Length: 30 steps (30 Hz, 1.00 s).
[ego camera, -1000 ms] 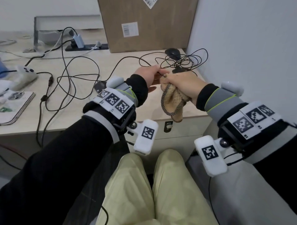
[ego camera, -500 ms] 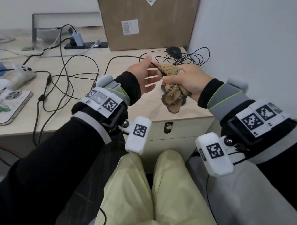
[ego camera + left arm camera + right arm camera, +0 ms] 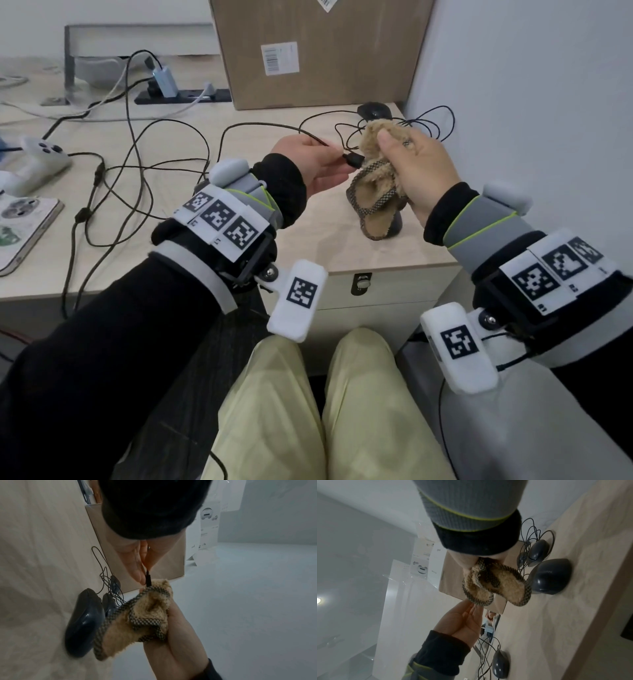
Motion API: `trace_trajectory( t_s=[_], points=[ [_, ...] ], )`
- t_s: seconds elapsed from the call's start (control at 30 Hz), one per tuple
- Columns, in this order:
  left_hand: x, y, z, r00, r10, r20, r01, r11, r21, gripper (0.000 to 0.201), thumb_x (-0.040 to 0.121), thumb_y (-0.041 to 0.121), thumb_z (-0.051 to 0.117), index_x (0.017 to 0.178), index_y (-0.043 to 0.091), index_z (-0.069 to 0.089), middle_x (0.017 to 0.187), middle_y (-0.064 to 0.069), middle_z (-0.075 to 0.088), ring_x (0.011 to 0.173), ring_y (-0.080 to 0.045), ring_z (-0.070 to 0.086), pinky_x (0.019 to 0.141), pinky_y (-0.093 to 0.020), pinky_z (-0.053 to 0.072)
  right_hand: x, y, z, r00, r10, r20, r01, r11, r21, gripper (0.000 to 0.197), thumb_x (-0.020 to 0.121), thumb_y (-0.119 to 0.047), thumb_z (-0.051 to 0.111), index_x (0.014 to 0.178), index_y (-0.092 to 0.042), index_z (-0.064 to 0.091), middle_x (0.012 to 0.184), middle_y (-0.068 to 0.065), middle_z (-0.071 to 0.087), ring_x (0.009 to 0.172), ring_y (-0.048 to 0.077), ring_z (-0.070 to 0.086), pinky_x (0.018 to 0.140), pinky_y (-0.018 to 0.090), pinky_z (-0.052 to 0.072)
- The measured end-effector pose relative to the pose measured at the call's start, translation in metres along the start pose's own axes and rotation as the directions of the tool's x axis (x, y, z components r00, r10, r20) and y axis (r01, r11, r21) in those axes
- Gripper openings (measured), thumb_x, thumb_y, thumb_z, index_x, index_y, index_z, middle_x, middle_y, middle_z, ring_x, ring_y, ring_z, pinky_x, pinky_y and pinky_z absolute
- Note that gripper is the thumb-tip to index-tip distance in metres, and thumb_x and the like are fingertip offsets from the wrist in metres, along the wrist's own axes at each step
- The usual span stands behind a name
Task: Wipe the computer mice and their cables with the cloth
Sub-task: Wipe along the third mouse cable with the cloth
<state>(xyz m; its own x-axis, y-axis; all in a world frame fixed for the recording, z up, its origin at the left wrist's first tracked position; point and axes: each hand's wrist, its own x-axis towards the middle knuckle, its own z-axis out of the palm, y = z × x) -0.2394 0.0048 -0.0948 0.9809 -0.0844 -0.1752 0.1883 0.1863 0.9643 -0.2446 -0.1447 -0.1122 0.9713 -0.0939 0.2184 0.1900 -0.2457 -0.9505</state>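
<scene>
My right hand (image 3: 412,161) grips a bunched tan fleece cloth (image 3: 375,185) with a checked border, thumb on top, above the desk's right end. My left hand (image 3: 329,157) pinches a black mouse cable just behind its plug (image 3: 354,159), and the plug's tip touches the cloth (image 3: 147,615). Under the cloth a dark mouse (image 3: 84,623) lies on the desk (image 3: 239,219), half hidden in the head view. Two more mice (image 3: 539,549) sit beyond it among coiled cable (image 3: 435,123). Another mouse (image 3: 500,665) lies further left.
A big cardboard box (image 3: 318,51) stands at the back, against the wall on the right. Loose black cables (image 3: 137,164) loop over the desk's middle. A white game controller (image 3: 37,161) and a power strip (image 3: 181,96) lie to the left.
The left hand let go, opened, then took the cable again at its plug end. The right hand rose with the cloth and turned thumb-up; the cable now ends at the cloth.
</scene>
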Motion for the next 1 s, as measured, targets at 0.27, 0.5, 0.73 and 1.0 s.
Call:
trace_trajectory(
  t_s=[0.27, 0.5, 0.73, 1.0],
  points=[
    [0.011, 0.007, -0.001, 0.997, 0.040, -0.062, -0.043, 0.997, -0.057, 0.018, 0.091, -0.009, 0.050, 0.076, 0.001, 0.050, 0.072, -0.013, 0.058, 0.057, -0.017, 0.062, 0.054, -0.022, 0.058, 0.000, -0.001, 0.011, 0.890, -0.353, 0.287, 0.446, 0.804, -0.394, 0.042, 0.089, -0.024, 0.058, 0.128, -0.009, 0.055, 0.128, 0.007, 0.058, 0.122, 0.018, 0.050, 0.097, -0.001, 0.022],
    [0.022, 0.009, -0.019, 0.991, 0.041, -0.130, -0.051, 0.996, -0.075, 0.015, 0.092, -0.003, 0.054, 0.079, 0.004, 0.052, 0.053, -0.004, 0.065, 0.043, -0.007, 0.064, 0.049, -0.017, 0.054, -0.001, -0.006, 0.006, 0.898, -0.379, 0.225, 0.440, 0.786, -0.434, 0.023, 0.088, -0.014, 0.058, 0.106, -0.007, 0.069, 0.107, -0.006, 0.066, 0.096, -0.002, 0.057, 0.089, 0.002, 0.035],
    [0.021, 0.006, -0.028, 0.992, 0.122, 0.016, -0.122, 0.992, 0.016, 0.018, 0.092, 0.001, 0.054, 0.078, 0.012, 0.054, 0.080, -0.004, 0.069, 0.070, -0.010, 0.068, 0.070, -0.022, 0.055, 0.008, -0.013, 0.009, 0.961, 0.189, 0.199, -0.207, 0.975, 0.074, 0.034, 0.091, -0.037, 0.053, 0.092, -0.008, 0.069, 0.100, 0.025, 0.068, 0.100, 0.047, 0.061, 0.092, 0.059, 0.046],
    [0.018, 0.001, -0.021, 0.987, 0.160, 0.016, -0.160, 0.987, -0.002, 0.020, 0.089, -0.004, 0.057, 0.072, 0.007, 0.057, 0.064, -0.001, 0.067, 0.068, -0.015, 0.064, 0.077, -0.026, 0.056, 0.007, -0.016, 0.028, 0.963, 0.101, 0.250, -0.098, 0.995, -0.026, 0.009, 0.085, -0.005, 0.062, 0.087, -0.010, 0.069, 0.092, 0.024, 0.068, 0.088, 0.033, 0.065, 0.086, 0.051, 0.054]
  ],
)
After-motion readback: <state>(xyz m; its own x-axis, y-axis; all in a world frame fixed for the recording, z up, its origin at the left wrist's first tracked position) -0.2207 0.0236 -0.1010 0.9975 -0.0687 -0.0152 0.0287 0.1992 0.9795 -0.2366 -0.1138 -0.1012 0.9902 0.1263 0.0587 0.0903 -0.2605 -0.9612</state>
